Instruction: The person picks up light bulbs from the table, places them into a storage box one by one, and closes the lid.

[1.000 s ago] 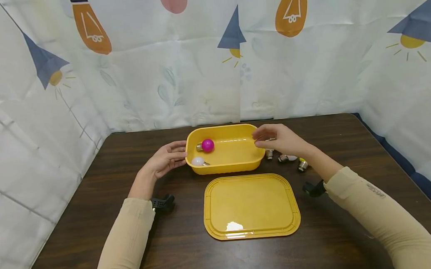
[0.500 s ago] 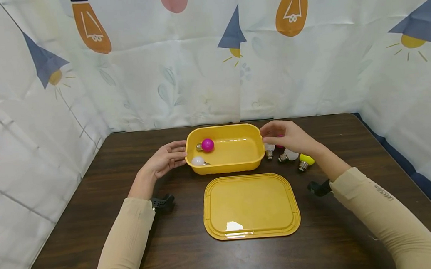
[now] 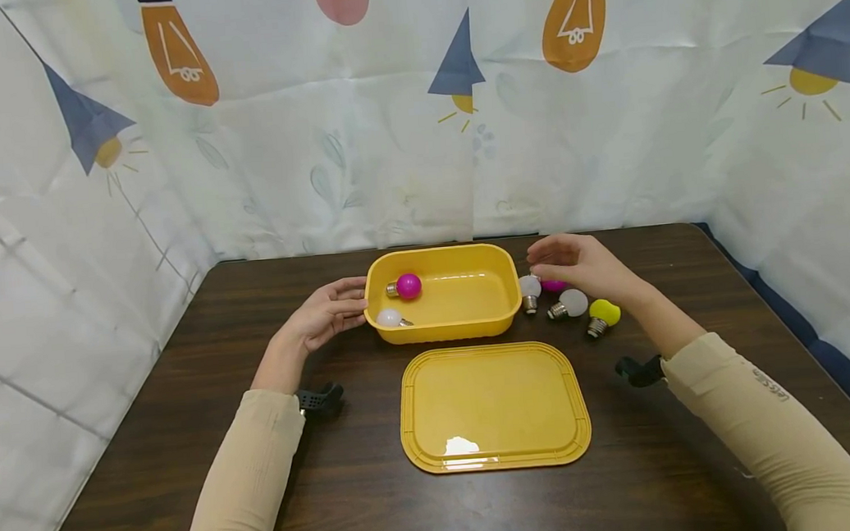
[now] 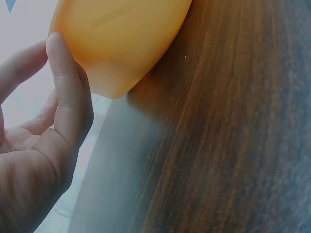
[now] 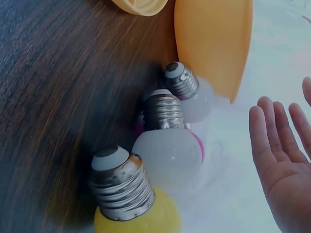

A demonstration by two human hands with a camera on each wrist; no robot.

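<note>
A yellow plastic tub (image 3: 474, 328) holds a magenta light bulb (image 3: 409, 286) and a white light bulb (image 3: 388, 318) at its left side. My left hand (image 3: 325, 314) touches the tub's left end from outside, fingers fairly straight; in the left wrist view a digit meets the rim of the tub (image 4: 116, 53). Loosely bent, my right hand (image 3: 576, 265) hovers past the tub's right end with nothing in its grasp. Under and in front of it lie two white bulbs (image 3: 572, 302), a partly covered magenta bulb (image 3: 554, 286) and a yellow bulb (image 3: 605, 312).
A flat yellow lid (image 3: 494, 409) lies on the dark wooden table (image 3: 383, 515) in front of the tub. Behind the table hangs a white printed curtain (image 3: 389, 177). In the right wrist view the bulbs' screw bases (image 5: 121, 189) point toward the table's near side.
My right hand has moved right, from over the tub's right rim to above the loose bulbs, uncovering them. The left hand and tub stay nearly still.
</note>
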